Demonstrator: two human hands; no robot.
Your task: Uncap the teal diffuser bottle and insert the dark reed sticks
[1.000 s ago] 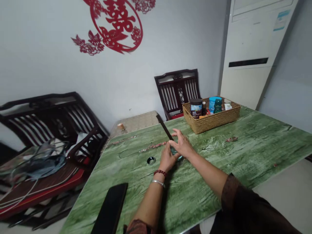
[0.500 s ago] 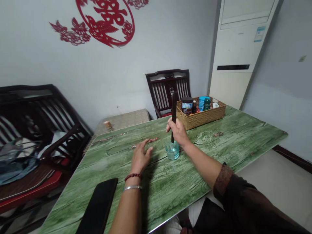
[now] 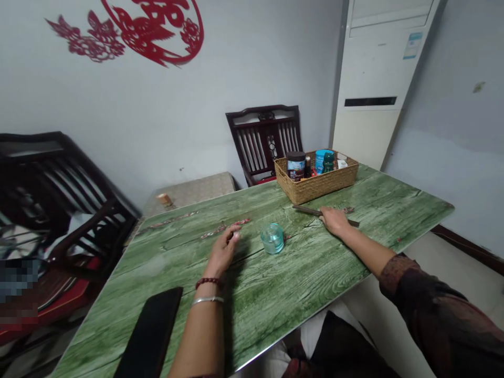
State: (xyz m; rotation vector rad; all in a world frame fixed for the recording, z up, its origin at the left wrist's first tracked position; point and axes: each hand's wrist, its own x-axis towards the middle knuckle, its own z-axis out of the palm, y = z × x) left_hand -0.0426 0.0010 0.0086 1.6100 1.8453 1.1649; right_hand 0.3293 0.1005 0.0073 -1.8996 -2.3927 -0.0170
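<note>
Whereas the dark rod (image 3: 309,210) stood upright in the glass jar (image 3: 272,238) a moment before, it now lies flat right of the jar, with the right hand (image 3: 334,220) closed palm-down over it. The left hand (image 3: 222,252) rests open, left of the jar, on the green table (image 3: 291,299). Beyond the jar, a wicker basket (image 3: 315,188) holds containers (image 3: 323,161); labels are too small to read.
</note>
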